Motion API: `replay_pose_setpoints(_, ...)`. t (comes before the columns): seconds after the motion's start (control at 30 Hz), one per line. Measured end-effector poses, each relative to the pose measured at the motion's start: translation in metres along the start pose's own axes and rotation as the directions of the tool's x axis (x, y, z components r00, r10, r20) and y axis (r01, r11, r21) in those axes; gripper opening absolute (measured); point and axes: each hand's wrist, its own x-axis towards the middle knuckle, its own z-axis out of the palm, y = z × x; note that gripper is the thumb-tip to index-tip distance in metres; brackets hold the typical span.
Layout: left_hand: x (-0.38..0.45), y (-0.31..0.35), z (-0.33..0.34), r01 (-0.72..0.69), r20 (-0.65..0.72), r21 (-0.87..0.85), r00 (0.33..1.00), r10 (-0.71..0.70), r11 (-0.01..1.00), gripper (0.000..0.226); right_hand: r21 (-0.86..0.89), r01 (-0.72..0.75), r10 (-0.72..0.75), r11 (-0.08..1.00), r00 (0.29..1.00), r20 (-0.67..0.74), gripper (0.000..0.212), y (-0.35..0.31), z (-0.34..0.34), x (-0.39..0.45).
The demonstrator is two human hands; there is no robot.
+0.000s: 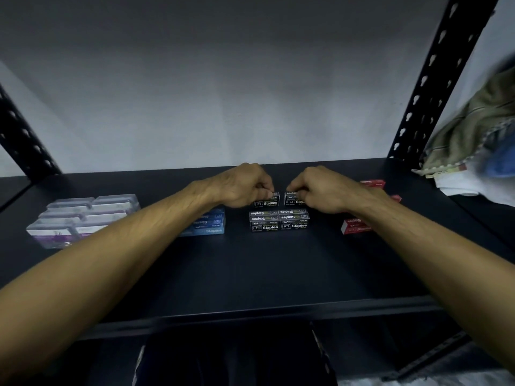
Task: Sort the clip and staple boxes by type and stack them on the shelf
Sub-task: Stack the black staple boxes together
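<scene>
Dark shelf [250,274], viewed from the front edge, both forearms reaching in toward 12 o'clock.

Left hand [245,188]: fingers curled, thumb and fingertips pinching the top of a black staple box [269,201] at roughly shelf centre. Label reads "Staples". Cannot tell whether the box is lifted or resting on the shelf.

Right hand [317,190]: fingers curled likewise, pinching a second black staple box [292,199] just beside the first, at its 3 o'clock. A narrow gap separates the two boxes. The hand covers the right part of this box.

At 6 o'clock from the held pair, close by: black staple stack [279,221], two boxes wide and more than one layer high, labels facing the camera, some printed upside down.

At 9 o'clock from that stack, partly hidden under the left forearm: blue staple boxes [209,222], stacked, "Staples" label legible on the front.

Further toward 9 o'clock, well apart: clear clip boxes [80,218], grouped in rows with purple-white labels; contents too blurred to read.

At 3 o'clock from the black stack, behind the right forearm: red staple boxes [355,225] near the front, and more red boxes [374,183] further back toward 1 o'clock. Count uncertain, arm in the way.

Perforated black upright [434,87] at the shelf's right rear corner. Beyond it at 2 o'clock, a heap of cloth [479,129], blurred. White wall [223,93] behind the shelf.
</scene>
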Motion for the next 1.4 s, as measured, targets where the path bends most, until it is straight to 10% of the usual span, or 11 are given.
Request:
replay_pose_setpoints(0.63, -0.023, 0.013, -0.005, 0.040, 0.098, -0.046, 0.995, -0.035, 0.998, 0.016, 0.048, 0.025, -0.029, 0.999, 0.996, 0.087, 0.037, -0.017, 0.000, -0.006)
replay_pose_setpoints(0.97, -0.040, 0.022, -0.013, 0.138, 0.214, -0.034, 0.969, -0.128, 0.990, 0.052, 0.149, -0.055, 0.006, 0.987, 0.950, 0.311, 0.059, -0.021, -0.011, -0.016)
replay_pose_setpoints(1.4, -0.037, 0.022, 0.003, 0.063, 0.111, 0.114, 0.991, -0.076, 0.991, 0.043, 0.024, 0.013, -0.018, 1.000, 0.976, 0.218, 0.041, -0.020, 0.002, -0.013)
